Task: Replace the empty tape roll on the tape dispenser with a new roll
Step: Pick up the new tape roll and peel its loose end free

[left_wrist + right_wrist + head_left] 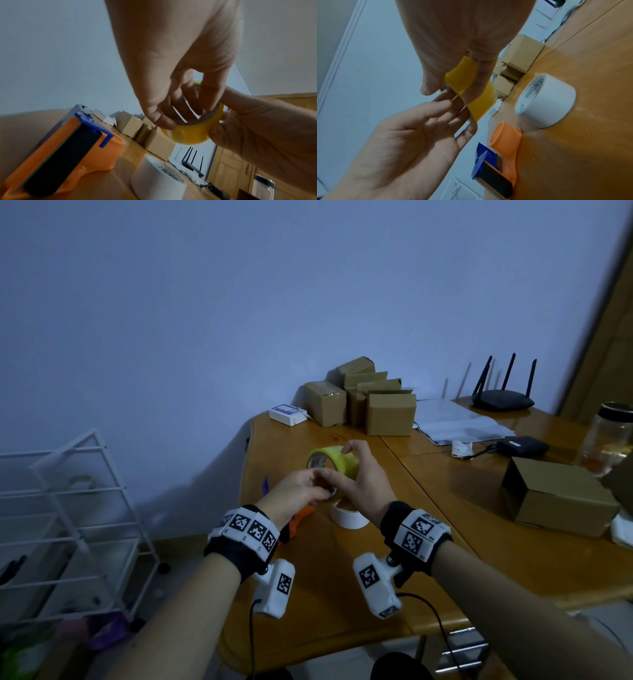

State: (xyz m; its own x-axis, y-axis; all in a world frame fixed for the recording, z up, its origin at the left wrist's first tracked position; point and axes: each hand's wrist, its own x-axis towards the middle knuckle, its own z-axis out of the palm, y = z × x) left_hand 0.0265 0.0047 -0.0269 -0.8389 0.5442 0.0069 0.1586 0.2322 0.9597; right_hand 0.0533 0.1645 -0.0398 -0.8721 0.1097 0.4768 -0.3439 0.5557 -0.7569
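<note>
Nearest you, both hands are raised above the wooden table (445,542) and meet on the yellow tape roll (330,462). Your right hand (359,481) has it by the rim, thumb on one side and fingers curled over the yellow band, so it is held clear of the table. Your left hand (301,487) comes in from the other side with fingers loosely spread, their tips at the roll's edge and core (probably feeling for the loose end of the tape, though whether they actually pinch anything I cannot tell).

Just below your hands the orange tape dispenser (65,159) lies on its side on the table with its hub bare, and the white roll (546,100) stands right beside it, apart from the hub.

So you seem to be at the step of readying the new roll, with the old one already off. Next you need to turn the yellow roll so its opening faces the hub, lower it on squarely, and check the tape unwinds toward the blue blade end.

Farther back sit small cardboard boxes (359,402) and a black router (501,398).
</note>
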